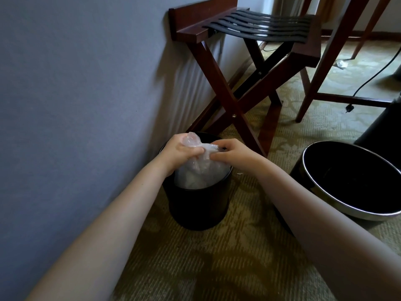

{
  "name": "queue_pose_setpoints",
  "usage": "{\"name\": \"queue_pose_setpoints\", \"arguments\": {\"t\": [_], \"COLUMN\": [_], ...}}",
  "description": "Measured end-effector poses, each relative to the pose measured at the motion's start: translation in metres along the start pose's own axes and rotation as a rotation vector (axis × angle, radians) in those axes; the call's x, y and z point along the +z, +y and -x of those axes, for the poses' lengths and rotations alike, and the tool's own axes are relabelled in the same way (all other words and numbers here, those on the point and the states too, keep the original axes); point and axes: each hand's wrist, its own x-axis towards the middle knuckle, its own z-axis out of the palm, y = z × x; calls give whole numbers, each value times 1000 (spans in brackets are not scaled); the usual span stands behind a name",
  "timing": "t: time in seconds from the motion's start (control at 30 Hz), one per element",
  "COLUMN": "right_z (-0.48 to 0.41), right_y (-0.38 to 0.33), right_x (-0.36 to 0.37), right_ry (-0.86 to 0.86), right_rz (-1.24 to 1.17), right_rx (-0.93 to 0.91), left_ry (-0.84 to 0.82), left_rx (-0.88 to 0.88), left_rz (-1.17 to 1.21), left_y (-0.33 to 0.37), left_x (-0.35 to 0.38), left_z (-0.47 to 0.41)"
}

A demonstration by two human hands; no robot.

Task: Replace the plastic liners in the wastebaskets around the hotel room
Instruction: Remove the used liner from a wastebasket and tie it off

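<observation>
A dark red wooden folding luggage rack [245,61] with black straps stands against a grey wall [76,83]. On patterned olive carpet [217,268], a black wastebasket with a chrome rim [351,181] sits to the right. A smaller black round wastebasket [197,205] by the wall contains a clear crumpled plastic liner [200,172]. The left hand [180,152] clenches its gathered top; the right hand [233,153] pinches it alongside.

Single head view, looking forward-down, close over hands, wall at left.
</observation>
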Motion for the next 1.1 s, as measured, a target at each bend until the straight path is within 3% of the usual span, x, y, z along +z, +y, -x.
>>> {"name": "queue_pose_setpoints", "arguments": {"t": [0.1, 0.23, 0.4, 0.53, 0.6, 0.67, 0.73, 0.8, 0.9, 1.1], "right_z": [2, 0, -4, -3, -4, -6, -7, -8, -7, -8], "right_y": [-2, -5, -4, -2, -3, -3, -7, -9, -11, -5], "right_x": [4, 8, 13, 9, 9, 9, 6, 3, 5, 2], "right_ry": [-2, -55, 50, -34, 64, 305, 366, 209, 46, 207], "right_rz": [-16, -49, 116, -55, -65, 46, 62, 21, 147, 392], "right_rx": [-10, 29, -5, 34, 58, 26, -43, -79, -84, -186], "left_ry": [-24, 170, 201, 218, 290, 345, 331, 285, 253, 289], "left_rx": [46, 193, 334, 486, 618, 695, 724, 750, 775, 670], "left_rz": [-159, -503, -354, -437, -578, -658, -644, -619, -594, -564], "left_y": [1, -15, -22, -24, -27, -26, -23, -19, -18, -29], "left_x": [-4, -4, -2, -1, -1, -2, -1, 2, 7, -1], "left_z": [-2, -7, -5, -2, -1, 1, 3, 6, 11, 9]}}
